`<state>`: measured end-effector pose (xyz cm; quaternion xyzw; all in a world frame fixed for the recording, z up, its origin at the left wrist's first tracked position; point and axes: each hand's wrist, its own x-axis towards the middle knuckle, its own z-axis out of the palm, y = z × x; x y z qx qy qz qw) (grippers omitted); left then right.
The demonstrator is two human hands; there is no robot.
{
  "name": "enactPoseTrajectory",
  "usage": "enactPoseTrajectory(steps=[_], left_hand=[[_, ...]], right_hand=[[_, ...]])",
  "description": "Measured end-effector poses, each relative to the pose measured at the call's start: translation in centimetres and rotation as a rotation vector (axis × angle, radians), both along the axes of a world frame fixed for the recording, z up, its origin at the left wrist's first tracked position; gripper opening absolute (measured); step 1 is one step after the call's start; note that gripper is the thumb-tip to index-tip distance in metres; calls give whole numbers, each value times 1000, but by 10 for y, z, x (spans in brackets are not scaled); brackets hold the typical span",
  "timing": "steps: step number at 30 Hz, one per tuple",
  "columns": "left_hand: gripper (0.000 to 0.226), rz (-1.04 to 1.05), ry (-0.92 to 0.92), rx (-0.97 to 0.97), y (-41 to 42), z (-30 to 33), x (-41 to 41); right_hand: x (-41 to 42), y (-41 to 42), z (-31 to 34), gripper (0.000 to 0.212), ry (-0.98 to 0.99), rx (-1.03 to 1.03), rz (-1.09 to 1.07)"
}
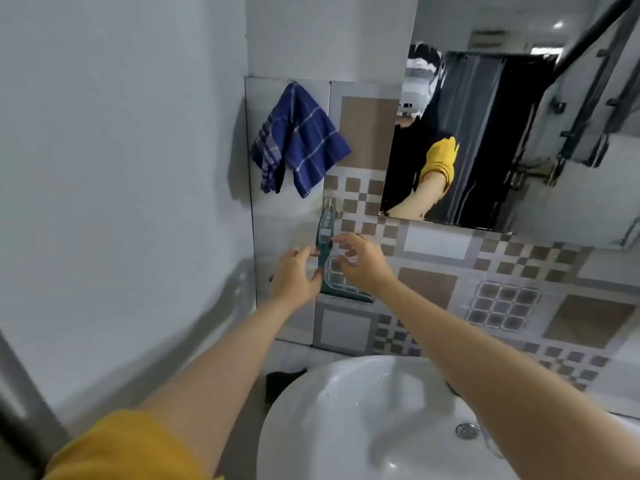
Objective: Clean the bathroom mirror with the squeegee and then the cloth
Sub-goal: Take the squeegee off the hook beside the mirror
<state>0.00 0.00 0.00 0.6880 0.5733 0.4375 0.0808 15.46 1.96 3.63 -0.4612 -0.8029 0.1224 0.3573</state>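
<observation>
At frame centre, the left hand (294, 277) and right hand (360, 263), fingers loosely spread, flank the hooked squeegee (325, 244); a careless tug could drop it into the sink (346, 410).

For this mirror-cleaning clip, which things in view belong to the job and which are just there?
Part of the job:
- squeegee, hanging on the tiled wall, both hands at its handle: left hand, right hand
- blue checked cloth, hanging on the wall above it
- mirror

Just there:
- white sink
- dark object beside the sink, too unclear to name
</observation>
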Motion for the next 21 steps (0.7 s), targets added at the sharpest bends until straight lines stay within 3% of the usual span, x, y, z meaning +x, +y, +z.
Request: enactPoseTrajectory(steps=[10,14,21], left_hand=[[29,-103,-295,-165,30,-11,-5],[29,-131,-441,-202,30,-10,-5],[21,-130,-528,-114,14,4,-3]], right_hand=[[-20,25,-1,31,220,-111,-104],[-24,25,1,34,218,-142,-91],[-27,15,19,28,229,-73,-108]])
